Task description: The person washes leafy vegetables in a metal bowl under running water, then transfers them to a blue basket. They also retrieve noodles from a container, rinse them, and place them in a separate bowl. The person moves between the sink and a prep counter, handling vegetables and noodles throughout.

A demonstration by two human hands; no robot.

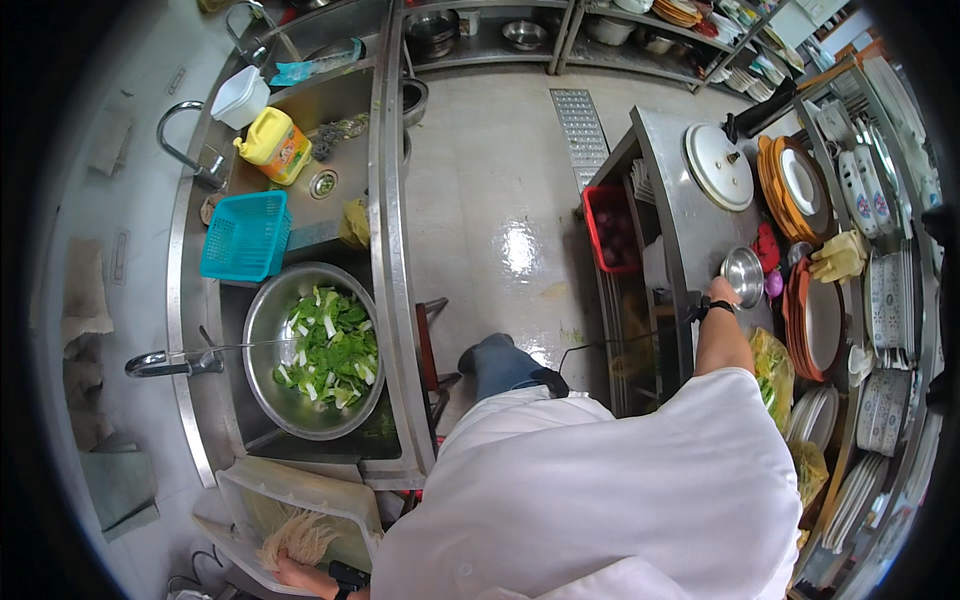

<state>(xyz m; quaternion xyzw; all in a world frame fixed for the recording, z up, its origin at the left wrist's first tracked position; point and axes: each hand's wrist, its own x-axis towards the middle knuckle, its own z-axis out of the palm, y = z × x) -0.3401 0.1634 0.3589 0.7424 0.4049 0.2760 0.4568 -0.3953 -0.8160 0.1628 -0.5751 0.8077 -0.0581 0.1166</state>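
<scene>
My left hand (298, 574), at the bottom left, grips a bundle of pale, thin strands (300, 538) over a whitish plastic bin (300, 487). Far to the right, my right hand (724, 292) holds the near rim of a small steel bowl (742, 274) at the steel counter. A running tap (172, 364) sends a thin stream towards a large steel basin (259, 375) of chopped leafy greens (330, 345) in the sink. Beside that basin sits a turquoise plastic basket (246, 236).
A yellow jug (277, 146) and a white tub (240, 97) stand by the sink. The right-hand counter (679, 202) bears a round metal lid (718, 166) and stacked plates (814, 322). A red crate (615, 232) is below it. A stool (426, 349) stands near the sink's edge.
</scene>
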